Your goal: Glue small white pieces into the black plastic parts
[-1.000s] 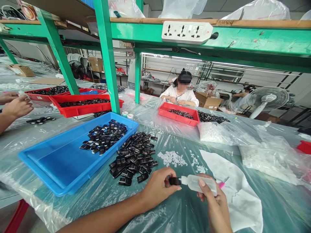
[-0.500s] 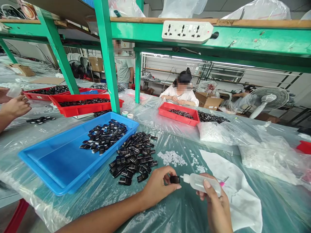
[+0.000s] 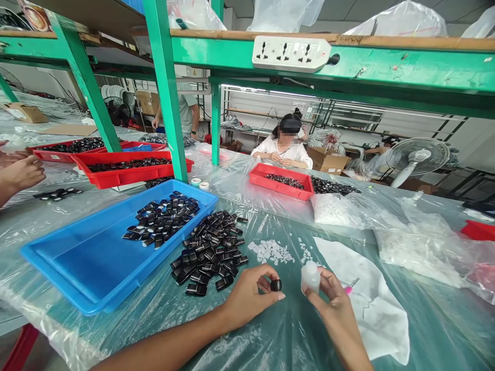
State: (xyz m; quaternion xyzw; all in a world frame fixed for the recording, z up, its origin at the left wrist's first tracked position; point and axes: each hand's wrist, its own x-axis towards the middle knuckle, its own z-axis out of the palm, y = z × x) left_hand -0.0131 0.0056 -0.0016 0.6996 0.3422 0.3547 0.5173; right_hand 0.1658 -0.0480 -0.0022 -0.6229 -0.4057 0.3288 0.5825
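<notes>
Currently, a small black piece [image 3: 276, 285] and a translucent bottle [image 3: 310, 278] are in separate hands, apart from each other.
Over the plastic-covered table [image 3: 294, 340], the left hand [image 3: 249, 296] pinches the piece between thumb and curled fingers, while the right hand [image 3: 334, 299] has thumb and fingers closed around the bottle, whose nozzle cannot be made out. Beyond the left forearm lies a loose pile of black pieces [image 3: 209, 252], beside a blue tray [image 3: 85, 257] holding more of them toward its far end. White bits [image 3: 270, 251] lie scattered beyond the hands, and a white sheet [image 3: 382, 309] spreads beside the right hand.
</notes>
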